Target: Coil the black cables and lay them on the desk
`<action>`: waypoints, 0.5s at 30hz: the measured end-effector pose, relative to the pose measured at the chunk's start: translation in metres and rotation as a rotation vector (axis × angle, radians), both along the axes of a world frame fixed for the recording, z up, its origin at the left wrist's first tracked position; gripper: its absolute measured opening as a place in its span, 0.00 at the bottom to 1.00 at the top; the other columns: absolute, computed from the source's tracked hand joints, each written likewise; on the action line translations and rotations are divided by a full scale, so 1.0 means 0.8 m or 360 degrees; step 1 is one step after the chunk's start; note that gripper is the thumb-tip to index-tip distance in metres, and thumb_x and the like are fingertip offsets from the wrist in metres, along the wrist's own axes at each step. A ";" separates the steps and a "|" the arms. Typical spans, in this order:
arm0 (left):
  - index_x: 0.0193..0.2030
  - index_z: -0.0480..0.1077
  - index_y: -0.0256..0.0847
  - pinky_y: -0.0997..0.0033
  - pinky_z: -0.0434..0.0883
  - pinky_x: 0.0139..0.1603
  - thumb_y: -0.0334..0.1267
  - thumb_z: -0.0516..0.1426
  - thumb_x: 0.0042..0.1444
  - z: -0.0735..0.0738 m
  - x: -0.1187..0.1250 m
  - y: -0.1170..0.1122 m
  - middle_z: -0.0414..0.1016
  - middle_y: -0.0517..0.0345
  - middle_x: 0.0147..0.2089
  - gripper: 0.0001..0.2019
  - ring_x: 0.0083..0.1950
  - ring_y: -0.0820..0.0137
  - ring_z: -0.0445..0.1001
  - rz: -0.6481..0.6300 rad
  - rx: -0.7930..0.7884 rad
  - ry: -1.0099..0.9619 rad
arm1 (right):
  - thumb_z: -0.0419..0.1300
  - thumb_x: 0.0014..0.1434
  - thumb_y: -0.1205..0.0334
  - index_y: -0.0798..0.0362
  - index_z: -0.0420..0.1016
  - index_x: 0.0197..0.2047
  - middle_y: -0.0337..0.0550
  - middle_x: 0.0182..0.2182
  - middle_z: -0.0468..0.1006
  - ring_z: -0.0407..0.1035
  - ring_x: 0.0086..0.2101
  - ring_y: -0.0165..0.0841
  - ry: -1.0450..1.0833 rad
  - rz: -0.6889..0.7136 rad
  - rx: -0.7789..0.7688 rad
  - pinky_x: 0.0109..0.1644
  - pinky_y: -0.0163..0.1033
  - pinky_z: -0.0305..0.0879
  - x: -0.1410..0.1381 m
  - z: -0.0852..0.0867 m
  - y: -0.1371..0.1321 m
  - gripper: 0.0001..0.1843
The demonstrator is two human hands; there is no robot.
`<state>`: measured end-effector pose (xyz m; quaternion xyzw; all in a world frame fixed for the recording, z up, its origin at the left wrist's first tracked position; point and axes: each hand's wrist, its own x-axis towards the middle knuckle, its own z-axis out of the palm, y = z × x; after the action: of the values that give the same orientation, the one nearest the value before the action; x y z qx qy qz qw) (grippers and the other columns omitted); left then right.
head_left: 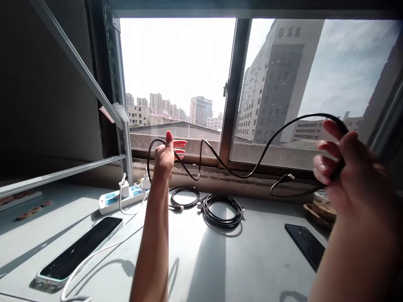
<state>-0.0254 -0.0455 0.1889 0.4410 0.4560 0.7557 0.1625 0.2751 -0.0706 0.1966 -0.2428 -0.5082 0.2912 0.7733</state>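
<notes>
Across nine to three o'clock, a black cable (242, 177) hangs in loose waves!
At three, the right hand (349, 167) curls its fingers around it; near nine, the left hand (164, 158) carries it, fingers straight, grip unclear, seemingly keeping slack off the desk (267, 256); at six, a coil (222, 222) sits looped, probably against tangles.

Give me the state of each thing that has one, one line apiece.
Held cable, uncoiled, wavy between hands
Left hand, raised, fingers partly extended
Right hand, curled around cable
Larger cable, coiled
Smaller cable, coiled
Power strip, plugs inserted
Left phone, flat, screen dark
Right phone, flat
Window, open or shut unclear
</notes>
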 end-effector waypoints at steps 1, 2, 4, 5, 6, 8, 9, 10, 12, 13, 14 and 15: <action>0.30 0.74 0.34 0.73 0.70 0.29 0.52 0.44 0.63 0.000 -0.005 -0.001 0.77 0.50 0.35 0.26 0.24 0.75 0.72 0.0031 -0.0021 -0.0032 | 0.65 0.50 0.43 0.41 0.77 0.38 0.38 0.27 0.65 0.50 0.18 0.23 0.0051 0.0012 0.0007 0.15 0.33 0.40 0.001 -0.001 0.005 0.15; 0.32 0.74 0.34 0.73 0.70 0.29 0.51 0.44 0.64 0.001 -0.010 -0.004 0.77 0.50 0.37 0.25 0.25 0.75 0.72 0.0030 -0.0049 -0.0053 | 0.64 0.50 0.42 0.42 0.75 0.35 0.37 0.25 0.63 0.50 0.17 0.23 0.0098 0.0036 0.0013 0.15 0.31 0.42 0.002 -0.002 0.011 0.16; 0.36 0.74 0.34 0.73 0.70 0.30 0.49 0.44 0.64 0.003 -0.014 -0.010 0.77 0.51 0.40 0.23 0.26 0.75 0.72 0.0015 -0.0147 -0.0043 | 0.65 0.47 0.40 0.46 0.70 0.33 0.35 0.22 0.62 0.55 0.18 0.23 0.0138 0.0121 0.0012 0.14 0.28 0.45 0.001 -0.004 0.021 0.19; 0.37 0.74 0.34 0.73 0.69 0.30 0.48 0.44 0.64 0.004 -0.012 -0.013 0.78 0.50 0.40 0.23 0.27 0.75 0.73 0.0006 -0.0223 0.0010 | 0.66 0.45 0.40 0.47 0.68 0.33 0.34 0.23 0.64 0.58 0.19 0.23 0.0116 0.0171 0.0000 0.13 0.27 0.47 -0.001 -0.005 0.026 0.22; 0.37 0.74 0.34 0.73 0.69 0.31 0.48 0.44 0.64 0.005 -0.009 -0.017 0.78 0.50 0.39 0.22 0.27 0.74 0.73 -0.0021 -0.0307 0.0100 | 0.67 0.43 0.39 0.48 0.67 0.34 0.35 0.24 0.67 0.63 0.21 0.25 0.0060 0.0231 -0.0019 0.13 0.26 0.49 -0.005 -0.006 0.030 0.25; 0.36 0.75 0.34 0.72 0.70 0.34 0.46 0.45 0.63 0.007 0.004 -0.023 0.79 0.49 0.38 0.22 0.30 0.71 0.74 -0.0193 -0.0456 0.0349 | 0.67 0.41 0.38 0.48 0.65 0.37 0.37 0.29 0.71 0.70 0.27 0.30 -0.0122 0.0384 -0.0051 0.13 0.25 0.55 -0.018 -0.009 0.037 0.29; 0.37 0.76 0.35 0.71 0.70 0.38 0.45 0.45 0.63 0.008 0.013 -0.025 0.79 0.49 0.39 0.21 0.33 0.69 0.75 -0.0334 -0.0500 0.0496 | 0.66 0.43 0.37 0.48 0.64 0.39 0.37 0.31 0.73 0.72 0.30 0.32 -0.0240 0.0458 -0.0058 0.13 0.25 0.57 -0.027 -0.011 0.039 0.29; 0.37 0.76 0.36 0.71 0.70 0.41 0.44 0.46 0.62 0.007 0.022 -0.026 0.79 0.50 0.41 0.20 0.37 0.68 0.76 -0.0480 -0.0517 0.0646 | 0.63 0.46 0.36 0.48 0.63 0.40 0.39 0.32 0.74 0.73 0.32 0.33 -0.0381 0.0507 -0.0064 0.14 0.26 0.59 -0.036 -0.014 0.041 0.28; 0.39 0.77 0.40 0.71 0.69 0.47 0.45 0.49 0.60 0.005 0.040 -0.025 0.78 0.54 0.44 0.17 0.44 0.67 0.75 -0.0736 -0.0528 0.0905 | 0.57 0.53 0.37 0.49 0.63 0.41 0.41 0.34 0.75 0.73 0.34 0.34 -0.0679 0.0459 -0.0088 0.14 0.26 0.60 -0.056 -0.019 0.046 0.25; 0.40 0.77 0.42 0.71 0.69 0.48 0.46 0.50 0.59 0.002 0.048 -0.023 0.78 0.55 0.46 0.17 0.46 0.67 0.75 -0.0840 -0.0535 0.1007 | 0.53 0.57 0.38 0.50 0.64 0.41 0.43 0.35 0.75 0.73 0.33 0.33 -0.0820 0.0372 -0.0118 0.14 0.26 0.59 -0.064 -0.023 0.048 0.23; 0.40 0.77 0.44 0.71 0.69 0.48 0.49 0.51 0.58 0.000 0.055 -0.021 0.78 0.56 0.46 0.17 0.47 0.67 0.74 -0.0919 -0.0542 0.1085 | 0.50 0.60 0.40 0.51 0.64 0.41 0.44 0.36 0.75 0.73 0.30 0.32 -0.0940 0.0272 -0.0153 0.14 0.26 0.58 -0.071 -0.026 0.049 0.22; 0.41 0.77 0.44 0.72 0.69 0.47 0.52 0.51 0.57 -0.003 0.061 -0.018 0.78 0.56 0.45 0.18 0.47 0.66 0.74 -0.0973 -0.0546 0.1130 | 0.48 0.62 0.41 0.52 0.65 0.40 0.45 0.36 0.76 0.73 0.27 0.30 -0.1035 0.0182 -0.0180 0.14 0.27 0.57 -0.076 -0.028 0.051 0.21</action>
<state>0.0237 -0.0599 0.1865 0.7515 0.4508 0.3908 0.2816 0.2141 -0.0302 0.1739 -0.3366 -0.7241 0.2692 0.5384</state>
